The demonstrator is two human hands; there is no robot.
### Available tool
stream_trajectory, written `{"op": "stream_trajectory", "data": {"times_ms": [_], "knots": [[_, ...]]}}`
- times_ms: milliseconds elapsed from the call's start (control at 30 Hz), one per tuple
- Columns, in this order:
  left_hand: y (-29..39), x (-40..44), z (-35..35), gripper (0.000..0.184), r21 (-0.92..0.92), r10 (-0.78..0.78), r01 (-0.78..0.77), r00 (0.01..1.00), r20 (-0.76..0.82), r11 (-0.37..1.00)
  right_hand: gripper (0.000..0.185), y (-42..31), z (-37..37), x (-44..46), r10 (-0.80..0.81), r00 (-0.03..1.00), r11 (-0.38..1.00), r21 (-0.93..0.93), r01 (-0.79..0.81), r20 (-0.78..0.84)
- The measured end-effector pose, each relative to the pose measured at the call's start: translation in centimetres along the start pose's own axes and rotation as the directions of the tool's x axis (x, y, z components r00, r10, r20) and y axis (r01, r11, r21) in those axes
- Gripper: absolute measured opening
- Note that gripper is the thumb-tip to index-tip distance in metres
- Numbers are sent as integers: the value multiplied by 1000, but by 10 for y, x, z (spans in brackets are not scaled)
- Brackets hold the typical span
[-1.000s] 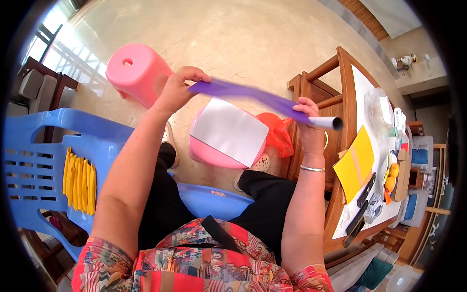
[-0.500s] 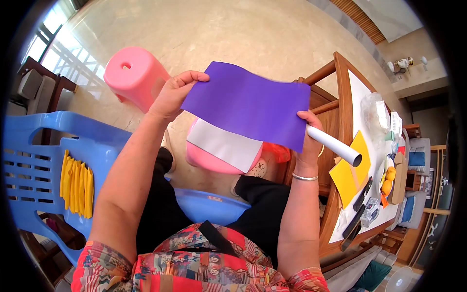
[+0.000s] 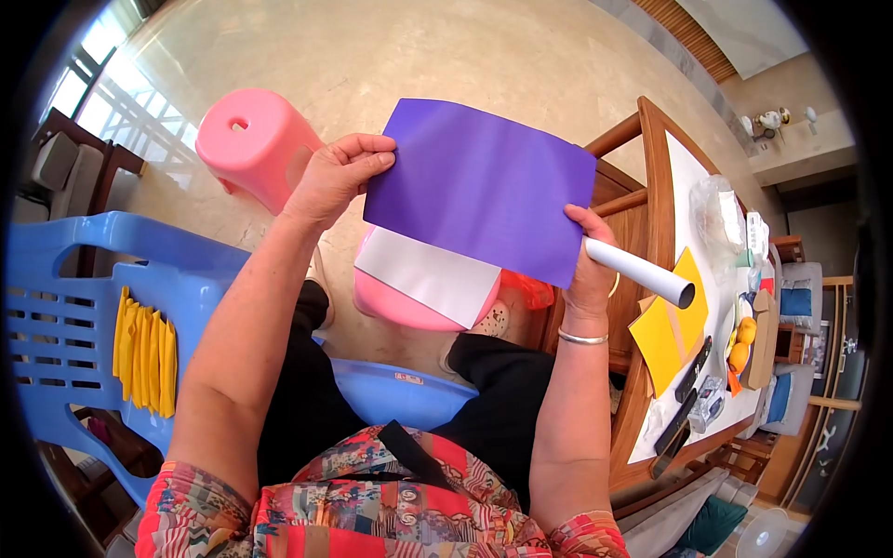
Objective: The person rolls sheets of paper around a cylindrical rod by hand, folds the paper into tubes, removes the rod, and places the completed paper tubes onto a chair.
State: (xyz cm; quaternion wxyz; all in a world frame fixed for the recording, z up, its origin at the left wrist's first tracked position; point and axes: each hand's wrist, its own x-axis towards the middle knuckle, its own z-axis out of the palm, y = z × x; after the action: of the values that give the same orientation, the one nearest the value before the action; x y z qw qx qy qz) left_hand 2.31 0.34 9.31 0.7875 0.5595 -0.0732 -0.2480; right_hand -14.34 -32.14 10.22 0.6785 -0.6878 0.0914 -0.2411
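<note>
A purple sheet of paper (image 3: 479,186) is stretched between my two hands above my lap. My left hand (image 3: 344,177) pinches its left edge, thumb on top. At the lower right corner, my right hand (image 3: 591,265) grips the sheet with its thumb on the front; its other fingers are mostly hidden. A white tube (image 3: 642,272) with a dark open end also sits in the right hand and sticks out to the right. Below the purple sheet, a white sheet (image 3: 423,279) lies on a pink stool (image 3: 395,305), partly covered from view.
Folded yellow strips (image 3: 146,358) lie on a blue plastic chair (image 3: 209,270) at left. Another pink stool (image 3: 256,144) stands farther off. On the right, a wooden table (image 3: 656,186) carries yellow paper (image 3: 665,339), oranges (image 3: 741,349) and a plastic bag (image 3: 712,209).
The purple sheet's upper edge has risen and its face has tilted more toward me, so more of it shows. Both hands keep their hold, and the tube stays in the right hand.
</note>
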Motion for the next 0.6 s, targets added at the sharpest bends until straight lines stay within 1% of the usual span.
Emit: {"op": "stream_trajectory", "data": {"times_ms": [100, 200, 233, 267, 333, 367, 467, 500, 600], "knots": [[-3, 3, -1, 23, 131, -30, 40, 996, -80, 991, 17, 2, 1, 0, -71, 996, 986, -150, 79, 54], [-26, 9, -11, 24, 335, -148, 167, 986, -83, 927, 23, 19, -4, -3, 70, 980, 927, -375, 5, 187], [-38, 11, -16, 24, 422, -183, 187, 982, -52, 887, 26, 30, -11, -5, 240, 949, 873, -474, -118, 205], [-58, 15, -20, 21, 442, -201, 198, 979, -40, 875, 26, 42, -14, -8, 296, 930, 821, -556, -130, 219], [-77, 11, -13, 17, 557, -212, 220, 974, -80, 801, 26, 62, -19, -14, 408, 884, 695, -706, -138, 229], [-90, 10, -12, 17, 589, -206, 214, 975, -81, 780, 24, 67, -20, -14, 470, 853, 639, -754, -152, 227], [-139, 14, -13, 17, 681, -171, 174, 983, -72, 711, 25, 66, -10, -20, 582, 798, 427, -895, -131, 160], [-145, 10, -8, 18, 712, -150, 151, 987, -66, 686, 21, 69, -10, -22, 618, 768, 424, -895, -141, 171], [-150, 4, 1, 19, 771, -108, 118, 992, -64, 626, 20, 70, -9, -25, 688, 697, 360, -929, -84, 203]]}}
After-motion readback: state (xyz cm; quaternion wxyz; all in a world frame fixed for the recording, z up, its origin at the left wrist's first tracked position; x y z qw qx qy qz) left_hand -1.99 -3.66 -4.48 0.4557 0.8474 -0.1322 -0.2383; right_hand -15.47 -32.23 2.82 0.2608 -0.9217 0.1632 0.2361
